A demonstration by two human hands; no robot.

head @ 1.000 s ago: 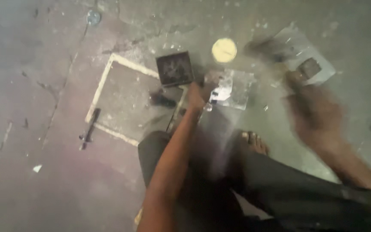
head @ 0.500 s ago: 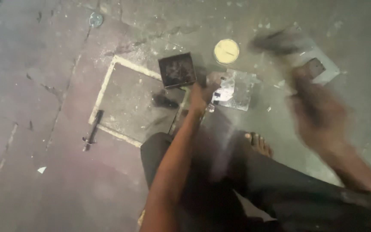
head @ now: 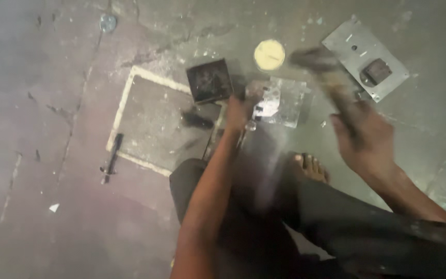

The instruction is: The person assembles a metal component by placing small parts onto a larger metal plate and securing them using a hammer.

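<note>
So the hammer is up in the right hand, fingers wrapped tight round the handle, head blurred and hanging just above the floor between the yellow disc and the grey plate. Half a second ago that blur sat higher and further right, over the plate's left edge, so it's swung down and left toward the shiny sheet. The left hand hasn't budged: it's closed on something thin at the sheet's left edge, can't tell what. The sheet lies flat on the concrete floor, just right of the dark square block. A bare foot sits below the sheet. Way off left, a small dark tool lies by the painted white outline, same spot as before.
</note>
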